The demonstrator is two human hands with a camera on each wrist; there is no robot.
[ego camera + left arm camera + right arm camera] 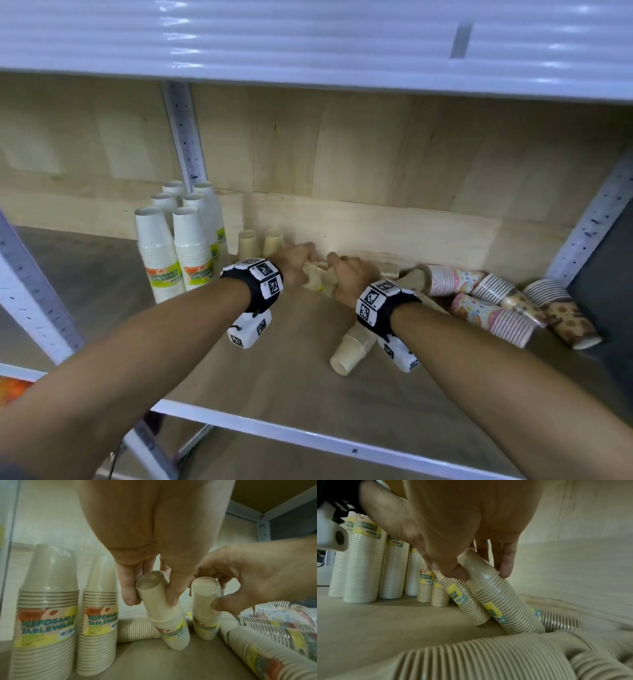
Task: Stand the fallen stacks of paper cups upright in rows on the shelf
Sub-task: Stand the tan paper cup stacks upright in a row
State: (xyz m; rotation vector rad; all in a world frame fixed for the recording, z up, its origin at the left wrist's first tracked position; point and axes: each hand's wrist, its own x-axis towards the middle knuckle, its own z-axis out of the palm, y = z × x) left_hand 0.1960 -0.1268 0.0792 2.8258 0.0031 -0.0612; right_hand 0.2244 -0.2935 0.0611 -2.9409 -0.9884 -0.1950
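At the left end of the pale wooden shelf (pixel 281 383), six tall white paper-cup stacks with yellow-green labels (pixel 178 246) are standing in rows, and just to their right two shorter beige paper-cup stacks (pixel 46 601) are standing upright by the back wall. Next along, the left hand (pixel 294 263) is grasping a beige wrapped cup stack (pixel 164 615) by its top end, fingers (pixel 128 588) on one side and thumb on the other, and the stack is tilting with its wide end on the shelf. Just beside it, the right hand (pixel 349 274) is pinching the top of a second beige wrapped cup stack (pixel 505 601), which is leaning too. To the right, more beige stacks (pixel 352 346) and pink and brown patterned cup stacks (pixel 496 308) are lying fallen in a heap. The risks, as I judge them: both grips are sitting high on slick wrapping, so a stack could be slipping out while swinging upright; the two leaning stacks are close together and could be knocking each other; and the left one, tipping too far, could be toppling the upright beige pair like dominoes.
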